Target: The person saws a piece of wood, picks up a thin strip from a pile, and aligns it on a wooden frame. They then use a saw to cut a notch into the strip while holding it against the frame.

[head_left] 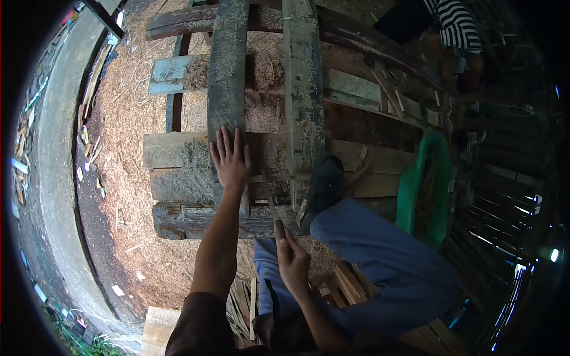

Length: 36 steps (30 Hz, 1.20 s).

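Note:
My left hand (231, 160) lies flat on a dark, weathered plank (227, 77), its fingers stretched out and slightly spread. Close to its right, my right hand (293, 258) is wrapped round the dark handle of a long, narrow-bladed tool (271, 196). The blade points away from me, its tip beside the plank's right edge; whether it is a knife or a file I cannot tell. A second lengthwise plank (304, 89) runs parallel on the right. My shoe (326, 184) rests at that plank's near end. Both planks lie across several rough crosswise boards (163, 151).
A green plastic tub (405, 196) stands at the right, by my bent leg. Wood shavings (130, 207) cover the ground on the left, bordered by a concrete strip (56, 178). Cut wood pieces (347, 285) lie below me. A person in a striped shirt (458, 26) is at the far right.

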Available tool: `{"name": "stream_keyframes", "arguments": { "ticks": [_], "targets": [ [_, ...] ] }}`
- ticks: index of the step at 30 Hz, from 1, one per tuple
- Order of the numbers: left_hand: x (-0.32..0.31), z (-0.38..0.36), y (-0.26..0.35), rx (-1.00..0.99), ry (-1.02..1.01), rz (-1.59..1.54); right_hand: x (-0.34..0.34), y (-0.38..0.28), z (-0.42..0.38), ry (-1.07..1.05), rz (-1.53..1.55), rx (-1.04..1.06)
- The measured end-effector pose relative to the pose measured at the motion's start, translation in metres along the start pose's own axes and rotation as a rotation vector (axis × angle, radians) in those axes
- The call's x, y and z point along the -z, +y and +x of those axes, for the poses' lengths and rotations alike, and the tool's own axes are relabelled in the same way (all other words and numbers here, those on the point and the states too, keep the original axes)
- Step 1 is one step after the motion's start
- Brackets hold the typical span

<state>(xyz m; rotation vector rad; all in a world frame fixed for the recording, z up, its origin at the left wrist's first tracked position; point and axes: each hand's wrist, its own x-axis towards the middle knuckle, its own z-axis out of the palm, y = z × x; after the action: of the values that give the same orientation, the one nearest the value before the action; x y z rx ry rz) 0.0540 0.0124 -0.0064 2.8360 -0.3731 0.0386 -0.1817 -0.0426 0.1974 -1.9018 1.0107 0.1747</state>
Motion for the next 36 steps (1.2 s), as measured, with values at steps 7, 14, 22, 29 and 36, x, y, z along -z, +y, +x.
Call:
{"name": "stream_keyframes", "arguments": {
  "ticks": [7, 14, 22, 29, 36],
  "targets": [
    [0.002, -0.001, -0.001, 0.013, -0.008, -0.031, 0.009, -0.017, 0.008, -0.080, 0.099, -0.096],
    [-0.001, 0.001, -0.003, 0.013, -0.028, -0.060, -0.040, -0.009, 0.060, 0.032, 0.053, 0.106],
    [0.005, 0.003, 0.002, 0.030, -0.060, -0.049, 0.000, -0.011, 0.018, -0.059, 0.112, -0.065],
    [0.002, 0.002, -0.001, 0.021, -0.051, -0.063, -0.004, -0.015, 0.019, -0.093, 0.019, -0.004],
    [0.003, 0.000, 0.003, 0.025, -0.050, -0.021, 0.000, -0.011, 0.007, 0.002, 0.057, 0.022]
  ]
}}
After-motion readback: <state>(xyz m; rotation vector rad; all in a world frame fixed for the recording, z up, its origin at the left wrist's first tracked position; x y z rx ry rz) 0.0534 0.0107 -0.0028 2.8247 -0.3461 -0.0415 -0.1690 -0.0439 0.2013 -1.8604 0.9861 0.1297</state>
